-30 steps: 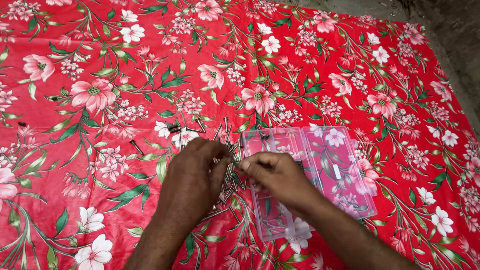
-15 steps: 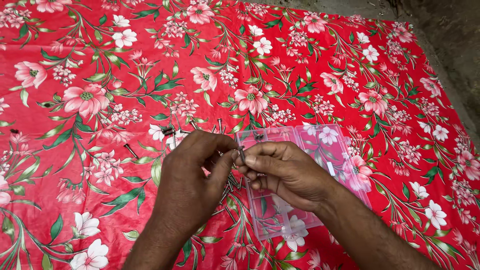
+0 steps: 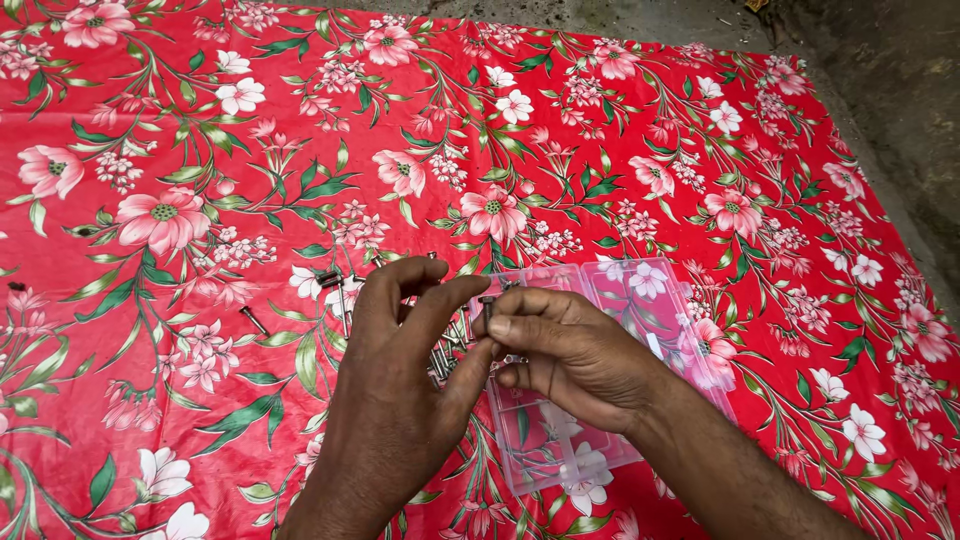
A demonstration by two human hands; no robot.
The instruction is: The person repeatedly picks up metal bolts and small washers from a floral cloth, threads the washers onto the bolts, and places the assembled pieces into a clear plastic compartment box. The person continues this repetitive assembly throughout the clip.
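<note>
Head view, looking down on a red floral cloth (image 3: 620, 130) spread over bare ground (image 3: 890, 70). Far left — 1 small dark piece (image 3: 16, 287) at the cloth's edge, well apart from everything else. Further in, 1 loose bolt (image 3: 254, 320) lying alone, tilted, left of the hands. Next, a scatter of bolts (image 3: 335, 290) (dark heads, grey shanks) spread on the cloth, partly hidden behind the left hand. Left hand (image 3: 395, 400) raised just above the cloth, back toward the camera, fingers (image 3: 440, 300) bent toward the right hand, thumb tip meeting the other hand's fingertips. Between the 2 hands, a small dark piece (image 3: 487, 300) pinched at the fingertips — mostly covered, kind hard to tell. Which hand bears the hold: cannot tell for the left; fingers closed in, not slack. Right hand (image 3: 570, 355) closed in a pinch on that same piece, thumb laid flat along the top, forearm running off toward the lower right. Beneath and right of it, a clear plastic compartment box (image 3: 650, 300) lying open flat on the cloth, a few bolts dimly seen in its near compartments.
</note>
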